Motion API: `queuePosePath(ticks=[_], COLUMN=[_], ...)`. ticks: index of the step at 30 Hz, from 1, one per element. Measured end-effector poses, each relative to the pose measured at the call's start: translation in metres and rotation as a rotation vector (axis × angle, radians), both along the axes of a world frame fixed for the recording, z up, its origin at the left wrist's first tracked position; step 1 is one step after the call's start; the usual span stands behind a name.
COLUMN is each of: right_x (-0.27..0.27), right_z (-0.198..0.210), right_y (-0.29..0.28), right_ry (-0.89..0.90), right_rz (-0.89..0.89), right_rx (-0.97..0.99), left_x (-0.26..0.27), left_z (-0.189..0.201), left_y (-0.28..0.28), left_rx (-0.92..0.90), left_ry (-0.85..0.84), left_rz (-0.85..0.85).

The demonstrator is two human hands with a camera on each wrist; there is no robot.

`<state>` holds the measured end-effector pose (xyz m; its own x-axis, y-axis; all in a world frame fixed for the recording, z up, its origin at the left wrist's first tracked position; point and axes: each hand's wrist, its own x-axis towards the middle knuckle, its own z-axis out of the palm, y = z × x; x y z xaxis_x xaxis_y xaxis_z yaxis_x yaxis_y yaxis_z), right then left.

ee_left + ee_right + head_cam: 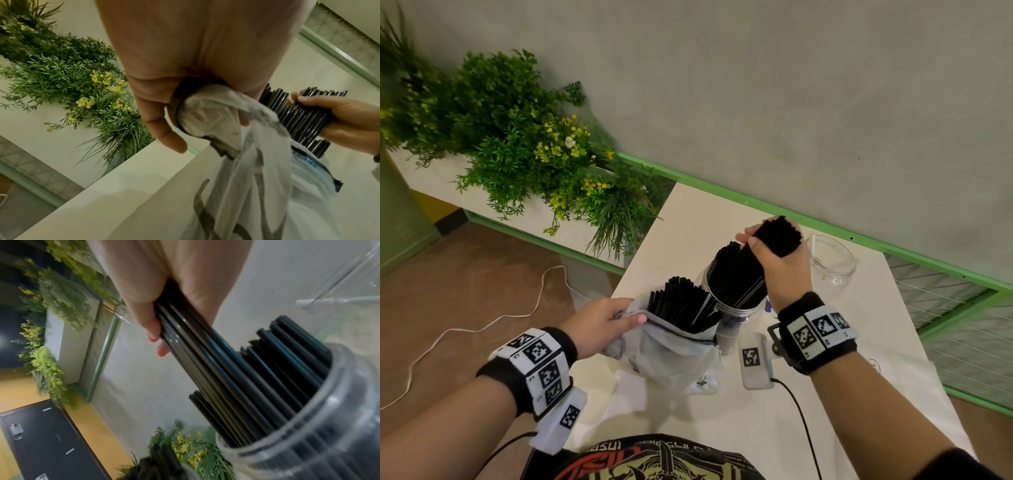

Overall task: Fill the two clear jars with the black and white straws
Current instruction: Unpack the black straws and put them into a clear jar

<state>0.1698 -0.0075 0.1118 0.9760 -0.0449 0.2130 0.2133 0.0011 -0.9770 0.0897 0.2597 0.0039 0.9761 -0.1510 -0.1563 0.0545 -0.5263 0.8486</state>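
Wall [756,102] of plain grey fills the far side, a green rail [791,216] running along its foot. Against that wall stands the white table [688,219], and left of the table a white planter [441,181] of green leaves and yellow flowers sits over the brown floor [465,291]. On the table, nearest the person, a clear plastic bag [674,353] holds black straws [681,305]; the left hand [599,322] pinches the bag's rim. Just beyond the bag stands the filled jar [739,308], where the right hand [780,263] is wrapped round a bundle of black straws [777,236] whose lower ends sit in its mouth. Right of that jar, nearer the wall, the empty jar [832,260] stands apart. The right wrist view alone shows dark lockers [51,443]; the left wrist view shows the bag's crumpled edge bunched in the palm.
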Motion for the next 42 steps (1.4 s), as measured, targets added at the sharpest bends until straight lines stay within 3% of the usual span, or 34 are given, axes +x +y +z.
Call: queuePosePath(ticks=[7, 13, 15, 19, 21, 27, 32, 35, 38, 42], right_x=[0.0, -0.002, -0.004, -0.016, -0.024, -0.032, -0.023, -0.018, -0.014, -0.007], right_z=[-0.018, -0.02, -0.021, -0.03, -0.037, -0.058, -0.049, -0.04, -0.043, -0.047], right_y=[-0.006, -0.016, -0.021, -0.028, -0.03, -0.035, -0.031, -0.023, -0.014, -0.004], right_ry=[0.082, 0.204, 0.164, -0.008, -0.081, -0.215, -0.312, -0.28, -0.29, -0.399], right_rz=[0.147, 0.197, 0.183, 0.097, 0.07, -0.058, -0.085, -0.002, 0.126, 0.061], right_rx=[-0.132, -0.006, -0.058, -0.436, -0.523, -0.595, -0.581, -0.584, -0.795, -0.832], left_x=[0.0, 0.0, -0.001, -0.001, -0.002, -0.004, -0.005, -0.005, -0.005, -0.004], left_z=[0.004, 0.005, 0.006, 0.006, 0.005, 0.002, 0.003, 0.004, 0.005, 0.006], left_y=[-0.009, -0.011, -0.011, -0.01, -0.01, -0.01, -0.01, -0.01, -0.01, -0.011], left_rx=[-0.02, -0.028, -0.033, -0.003, -0.001, -0.014, -0.032, -0.027, -0.011, -0.007], left_ry=[-0.007, 0.004, 0.006, -0.006, -0.013, 0.025, 0.049, 0.054, 0.054, 0.06], left_rz=[0.012, 0.011, 0.011, 0.015, 0.02, 0.028, 0.04, 0.047, 0.047, 0.056])
